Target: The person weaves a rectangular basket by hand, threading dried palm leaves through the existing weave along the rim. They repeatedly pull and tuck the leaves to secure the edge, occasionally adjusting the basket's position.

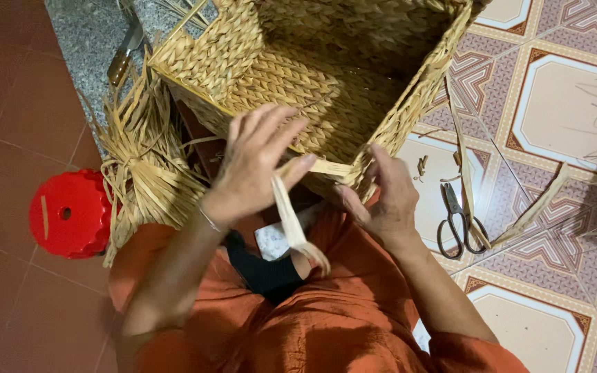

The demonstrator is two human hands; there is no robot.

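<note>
Scissors [459, 222] right of basket [298, 76]; red stool [70, 214] left.

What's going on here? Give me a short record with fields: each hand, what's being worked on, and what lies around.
Work piece: woven straw basket, square, tipped on its side with the opening toward the person
Left hand: on the basket's near rim, a flat straw strip hanging from its fingers
Right hand: at the basket's near corner, fingers on the rim
Left of basket: bundle of loose straw, red plastic stool
Right of basket: black scissors on the patterned tile floor, with stray straw strands
Clothing: orange garment
</note>
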